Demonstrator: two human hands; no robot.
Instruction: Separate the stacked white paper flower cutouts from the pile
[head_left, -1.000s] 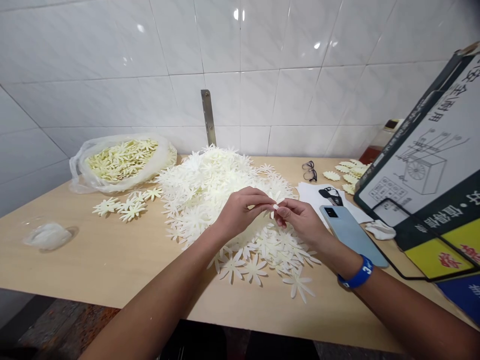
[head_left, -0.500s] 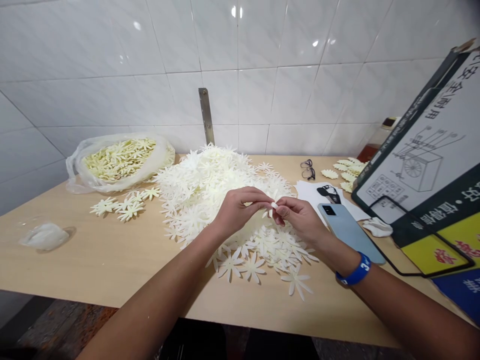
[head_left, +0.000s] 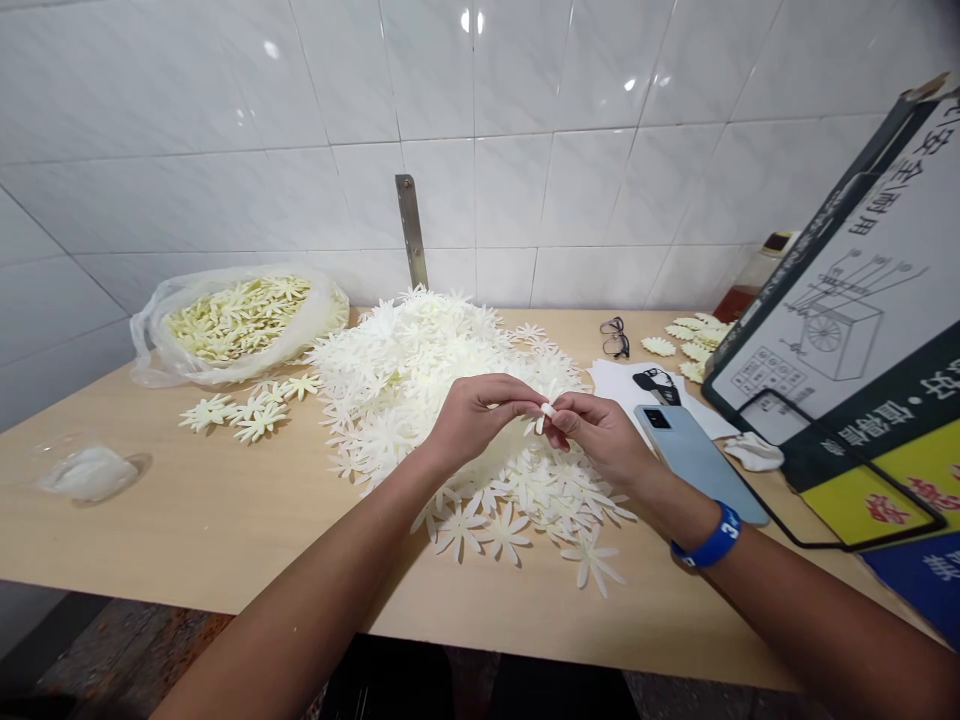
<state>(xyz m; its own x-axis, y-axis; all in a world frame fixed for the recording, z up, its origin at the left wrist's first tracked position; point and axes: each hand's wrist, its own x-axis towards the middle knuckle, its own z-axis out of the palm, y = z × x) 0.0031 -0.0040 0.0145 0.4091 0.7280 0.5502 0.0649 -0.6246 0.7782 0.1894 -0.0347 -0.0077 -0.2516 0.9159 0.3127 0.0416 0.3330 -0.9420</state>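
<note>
A pale wooden table [head_left: 225,520] is standing against a white tiled wall [head_left: 525,150], bearing a heap of white flower cut-outs [head_left: 405,370], a bag of yellowish ones [head_left: 225,320] and a phone [head_left: 697,460]. Above the heap's near edge, the left hand [head_left: 476,415] and right hand [head_left: 600,435] are meeting, fingertips pinching one small white cut-out [head_left: 546,412] between them.

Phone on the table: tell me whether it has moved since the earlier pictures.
No. The phone lies as before, its far end on the white paper; only the view shifted slightly.
</note>
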